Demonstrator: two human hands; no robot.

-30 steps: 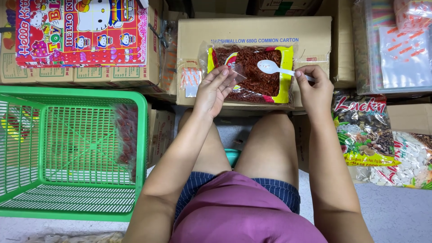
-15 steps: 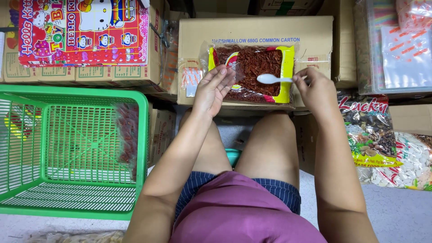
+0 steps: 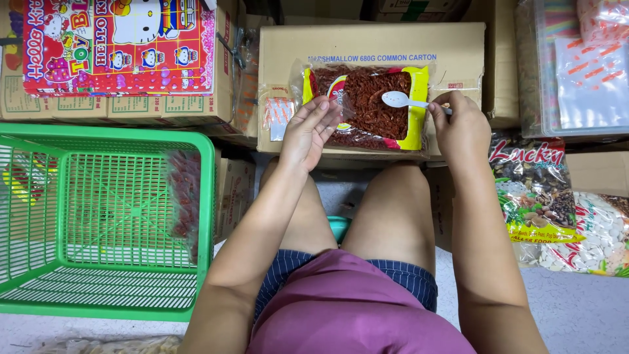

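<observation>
A clear bag with yellow edges, full of red dried flakes, lies open on a cardboard carton in front of my knees. My right hand pinches the handle of a white plastic spoon, whose bowl hovers over the flakes. My left hand is at the bag's left edge, fingers curled around what looks like a small clear plastic bag. A flat pack of small clear bags with red print lies on the carton just left of that hand.
A green plastic basket stands at my left. Behind it a red and pink toy box rests on cartons. To my right lie a bag of mixed nuts, a bag of white seeds and clear packages.
The spoon dipped toward the flakes and is now slightly higher again, shifted a little right. My left hand has stayed at the bag's left edge.
</observation>
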